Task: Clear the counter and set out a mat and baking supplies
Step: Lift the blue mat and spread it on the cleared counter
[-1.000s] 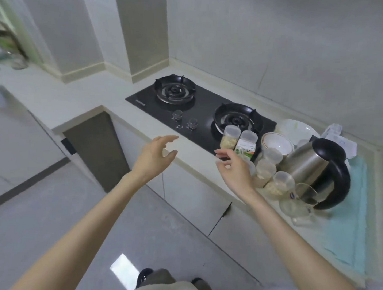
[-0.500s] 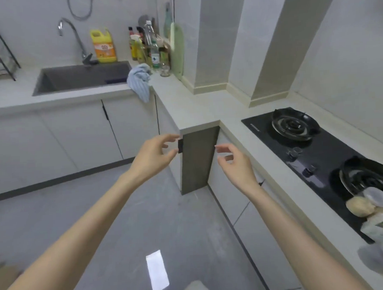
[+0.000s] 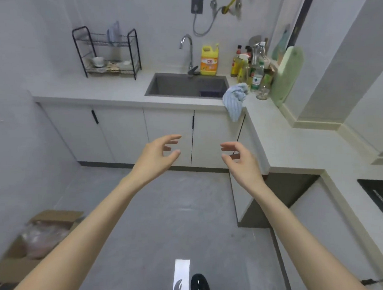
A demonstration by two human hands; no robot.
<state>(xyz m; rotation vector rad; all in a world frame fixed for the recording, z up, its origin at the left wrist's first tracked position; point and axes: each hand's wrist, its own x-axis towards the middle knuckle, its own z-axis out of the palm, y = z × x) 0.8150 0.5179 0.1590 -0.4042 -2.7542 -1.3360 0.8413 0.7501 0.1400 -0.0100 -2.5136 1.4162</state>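
Observation:
Both hands hover in mid-air over the grey floor, in front of the white lower cabinets. My left hand (image 3: 157,155) has loosely curled fingers and holds nothing. My right hand (image 3: 241,159) is the same, empty with relaxed fingers, about a hand's width to the right of the left. The pale L-shaped counter (image 3: 296,149) runs from the sink along the back and down the right side. A blue cloth (image 3: 235,100) hangs over the counter's corner. Only a corner of the black hob (image 3: 381,196) shows at the right edge.
A grey sink (image 3: 187,84) with a tap, a yellow detergent bottle (image 3: 209,60), a cluster of bottles (image 3: 251,65) and a green cutting board (image 3: 287,73) stand at the back. A black dish rack (image 3: 107,51) sits back left. An open cardboard box (image 3: 36,239) lies on the floor at left.
My view has swung left from the hob with its jars and kettle to the sink corner. Both hands stayed empty and raised, moving with the turn.

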